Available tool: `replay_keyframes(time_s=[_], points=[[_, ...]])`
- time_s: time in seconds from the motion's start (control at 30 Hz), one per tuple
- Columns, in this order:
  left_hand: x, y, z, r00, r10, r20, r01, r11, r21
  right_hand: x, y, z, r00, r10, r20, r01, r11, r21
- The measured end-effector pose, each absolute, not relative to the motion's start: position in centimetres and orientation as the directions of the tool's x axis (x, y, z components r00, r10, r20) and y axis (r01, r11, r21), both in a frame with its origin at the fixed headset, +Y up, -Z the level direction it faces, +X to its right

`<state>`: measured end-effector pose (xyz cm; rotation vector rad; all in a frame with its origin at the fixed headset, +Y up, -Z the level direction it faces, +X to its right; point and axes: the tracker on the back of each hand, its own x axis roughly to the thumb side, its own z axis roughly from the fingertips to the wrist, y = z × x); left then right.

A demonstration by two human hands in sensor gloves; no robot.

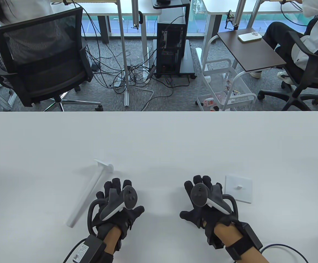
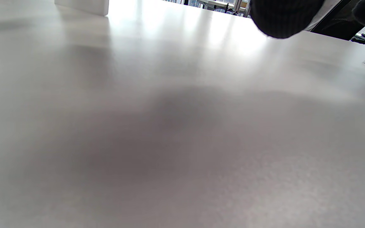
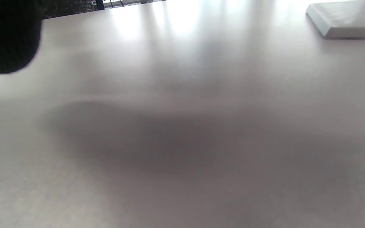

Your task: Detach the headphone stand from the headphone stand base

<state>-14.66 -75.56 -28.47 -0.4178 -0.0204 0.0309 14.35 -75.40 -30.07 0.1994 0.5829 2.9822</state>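
Near edge of the white desk (image 1: 159, 142): left hand (image 1: 117, 204) and right hand (image 1: 207, 202), black-gloved, palms down, fingers spread, grasping nothing; just left of the left hand, white T-topped plastic headphone stand (image 1: 89, 190) lying flat, apart; just right of the right hand, white square headphone stand base (image 1: 238, 188) lying flat, well apart from the stand.

Lying flat on the white rectangular table (image 1: 159, 142): white T-shaped plastic headphone stand (image 1: 89, 190) at left, just left of the black-gloved left hand (image 1: 119, 204); white square plastic stand base (image 1: 238, 188) at right, just beside the black-gloved right hand (image 1: 207, 201). Well apart, hands between.
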Motion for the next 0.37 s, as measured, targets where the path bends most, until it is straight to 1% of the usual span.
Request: replay_keyframes(time_s=[0.37], points=[[-14.65, -75.57, -28.44, 0.999, 0.038, 0.015, -0.028, 0.912, -0.41, 14.17, -75.6, -29.96, -0.986, 0.114, 0.121, -0.058, -0.919, 0.39]])
